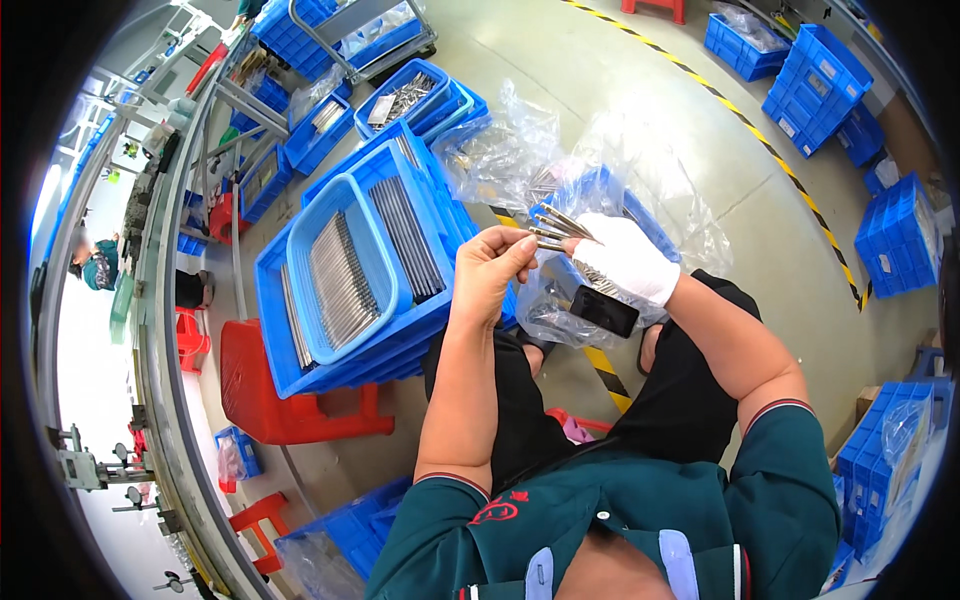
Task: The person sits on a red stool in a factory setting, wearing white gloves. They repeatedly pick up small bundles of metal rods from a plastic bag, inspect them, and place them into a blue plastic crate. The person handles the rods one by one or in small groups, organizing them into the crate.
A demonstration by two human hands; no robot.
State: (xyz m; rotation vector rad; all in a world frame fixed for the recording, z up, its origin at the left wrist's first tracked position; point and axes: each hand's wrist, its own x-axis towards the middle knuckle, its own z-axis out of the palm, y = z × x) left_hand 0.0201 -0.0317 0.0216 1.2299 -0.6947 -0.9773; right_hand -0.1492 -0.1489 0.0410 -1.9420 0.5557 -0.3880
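Observation:
My right hand (625, 258), in a white glove, is closed around a bundle of thin metal rods (556, 230) whose ends fan out to the left. My left hand (490, 268) is bare; its fingertips pinch the tip of one rod from that bundle. Both hands are raised above my lap. Left of them, a light blue basket (305, 268) holding rows of the same rods sits inside a larger blue crate (270, 330) on a red stool (265, 400). A dark rectangular object (604, 310) lies just below my right hand.
A blue crate lined with a clear plastic bag (610, 195) stands on the floor behind my hands. More blue crates (815, 85) are stacked at the far right and back left. A yellow-black floor stripe (760, 150) crosses the concrete. A conveyor frame (165, 300) runs along the left.

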